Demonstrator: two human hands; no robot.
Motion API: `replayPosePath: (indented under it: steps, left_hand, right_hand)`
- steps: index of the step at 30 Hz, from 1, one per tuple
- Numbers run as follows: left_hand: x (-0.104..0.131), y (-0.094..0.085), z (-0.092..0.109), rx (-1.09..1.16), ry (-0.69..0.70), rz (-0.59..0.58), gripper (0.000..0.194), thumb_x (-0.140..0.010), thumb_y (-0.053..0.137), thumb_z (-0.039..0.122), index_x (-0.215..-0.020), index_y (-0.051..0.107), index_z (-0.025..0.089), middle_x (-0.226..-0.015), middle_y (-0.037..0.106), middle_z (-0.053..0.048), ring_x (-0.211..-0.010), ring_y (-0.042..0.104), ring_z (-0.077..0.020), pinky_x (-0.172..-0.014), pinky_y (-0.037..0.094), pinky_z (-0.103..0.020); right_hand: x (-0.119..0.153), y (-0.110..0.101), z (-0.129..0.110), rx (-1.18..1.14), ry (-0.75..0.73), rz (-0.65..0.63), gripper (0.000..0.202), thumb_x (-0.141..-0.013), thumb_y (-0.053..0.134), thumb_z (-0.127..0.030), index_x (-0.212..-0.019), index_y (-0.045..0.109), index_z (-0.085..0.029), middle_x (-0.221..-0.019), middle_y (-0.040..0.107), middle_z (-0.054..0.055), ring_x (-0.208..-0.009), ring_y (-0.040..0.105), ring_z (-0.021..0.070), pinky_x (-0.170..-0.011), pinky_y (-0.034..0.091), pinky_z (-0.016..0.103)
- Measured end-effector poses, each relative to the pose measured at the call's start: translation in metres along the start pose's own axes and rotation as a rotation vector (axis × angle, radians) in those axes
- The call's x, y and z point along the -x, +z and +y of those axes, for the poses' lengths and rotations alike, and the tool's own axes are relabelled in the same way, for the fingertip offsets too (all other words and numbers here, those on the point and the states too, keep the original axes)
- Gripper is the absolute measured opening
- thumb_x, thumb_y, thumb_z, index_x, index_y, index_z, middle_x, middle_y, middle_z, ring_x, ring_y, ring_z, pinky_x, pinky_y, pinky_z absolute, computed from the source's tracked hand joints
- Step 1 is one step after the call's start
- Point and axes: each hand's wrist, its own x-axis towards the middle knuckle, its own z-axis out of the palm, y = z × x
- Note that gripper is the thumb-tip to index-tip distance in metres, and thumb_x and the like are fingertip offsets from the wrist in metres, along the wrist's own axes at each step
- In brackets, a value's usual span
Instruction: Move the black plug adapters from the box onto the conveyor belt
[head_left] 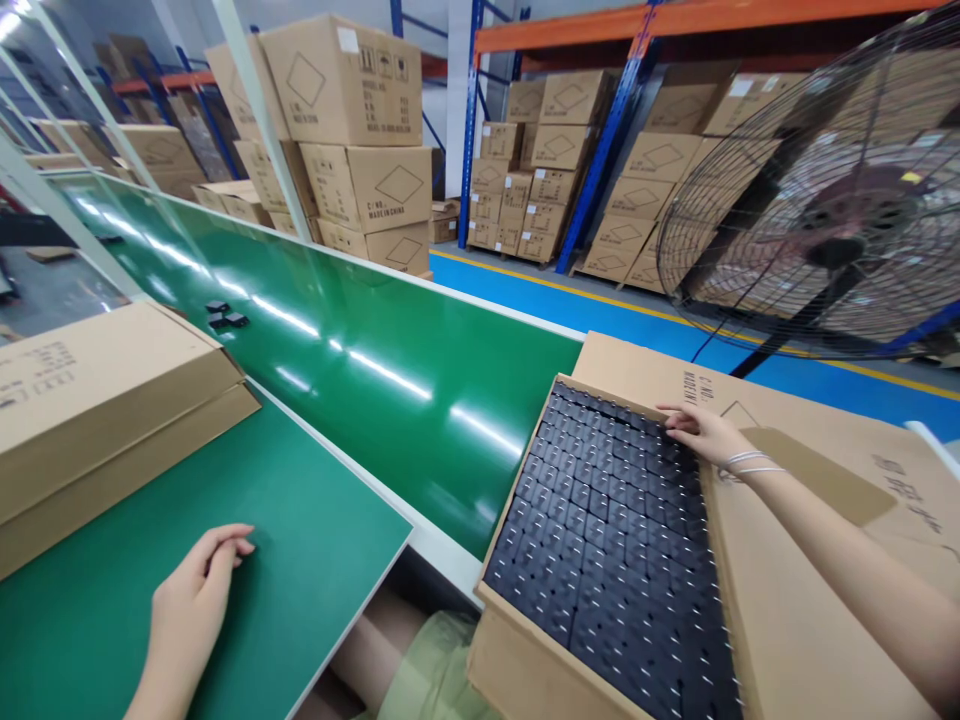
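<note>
My right hand point(706, 434) is at the far right corner of an open cardboard box point(536, 655), its fingers stretched out over the edge of the contents. The box is filled with tight rows of black plastic pieces point(600, 510) with small shiny metal bits. Whether the fingertips touch a piece is hard to see. On the left, my left hand point(193, 590) is low over a green tabletop point(300, 490), fingers loosely curled together and nothing visible in them.
Small black pieces point(227, 316) lie on the green conveyor belt point(420, 350) beyond the table. A flat carton point(105, 400) lies at left, and carton flaps point(825, 450) spread at right. Behind stand a large fan point(832, 210), stacked cartons point(367, 185) and loaded racks point(600, 150).
</note>
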Motion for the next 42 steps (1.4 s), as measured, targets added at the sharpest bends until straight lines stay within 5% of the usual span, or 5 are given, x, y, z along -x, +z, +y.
replayPosePath:
  steps: [12,23,29,34,42]
  left_hand:
    - [-0.004,0.002,0.000,0.090,0.056,0.011,0.025,-0.068,0.041,0.039,-0.071,0.060,0.023,-0.067,0.066,0.000,-0.063,0.062,-0.0193,-0.065,0.049,-0.028]
    - [0.000,0.007,-0.006,0.170,0.089,0.006,0.027,-0.070,0.037,0.035,-0.072,0.059,0.021,-0.066,0.064,-0.001,-0.060,0.059,-0.0186,-0.061,0.045,-0.028]
    - [-0.001,0.008,-0.009,0.200,0.109,-0.031,0.028,-0.071,0.037,0.035,-0.075,0.060,0.020,-0.067,0.063,-0.001,-0.058,0.056,-0.0181,-0.058,0.043,-0.027]
    - [-0.002,0.009,-0.009,0.193,0.097,-0.047,0.029,-0.070,0.036,0.037,-0.076,0.059,0.021,-0.068,0.063,-0.001,-0.057,0.053,-0.0179,-0.057,0.041,-0.026]
    - [-0.003,0.004,-0.010,0.139,0.010,-0.134,0.038,-0.063,0.035,0.050,-0.073,0.058,0.022,-0.070,0.063,-0.003,-0.068,0.059,-0.0230,-0.064,0.043,-0.030]
  right_hand:
    - [0.006,-0.015,-0.039,-0.082,0.158,0.136,0.033,-0.093,0.045,-0.046,-0.099,0.059,-0.017,-0.094,0.061,0.005,-0.088,0.057,0.0162,-0.086,0.046,0.038]
    - [0.086,-0.059,-0.167,-0.117,0.057,0.587,0.046,-0.091,0.027,-0.055,-0.103,0.055,-0.020,-0.087,0.064,0.008,-0.084,0.062,0.0215,-0.084,0.047,0.035]
    - [0.113,-0.058,-0.216,-0.037,-0.042,0.557,0.039,-0.088,0.038,-0.053,-0.100,0.059,-0.022,-0.095,0.065,0.008,-0.090,0.061,0.0237,-0.084,0.047,0.035]
    - [0.110,-0.040,-0.208,-0.026,-0.028,0.419,0.036,-0.088,0.037,-0.050,-0.097,0.060,-0.023,-0.093,0.067,0.005,-0.087,0.063,0.0218,-0.079,0.049,0.034]
    - [0.054,-0.018,-0.136,0.038,0.097,0.307,0.036,-0.087,0.033,-0.041,-0.090,0.062,-0.021,-0.090,0.070,0.007,-0.083,0.066,0.0218,-0.075,0.052,0.035]
